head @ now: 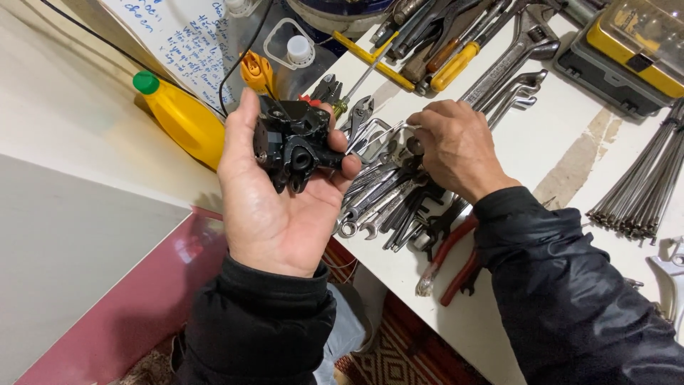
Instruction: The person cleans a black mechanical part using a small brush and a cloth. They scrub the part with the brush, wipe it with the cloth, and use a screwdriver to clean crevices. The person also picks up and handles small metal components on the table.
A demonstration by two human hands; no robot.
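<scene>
left hand (274,207) — palm up, fingers curled around a black metal part (291,142), held above the bench edge. right hand (454,146) — palm down on a pile of wrenches (388,196), fingertips pinching one slim wrench. nearby: red-handled pliers (452,260), yellow bottle (182,117), white bench (563,142).

1. The left hand (274,196) is raised, palm up, with fingers and thumb curled around what it holds.
2. The right hand (456,146) reaches farther out to the right, palm down, knuckles up, fingertips bent downward and pinched.
3. Both forearms wear black sleeves, entering from the near edge.
</scene>
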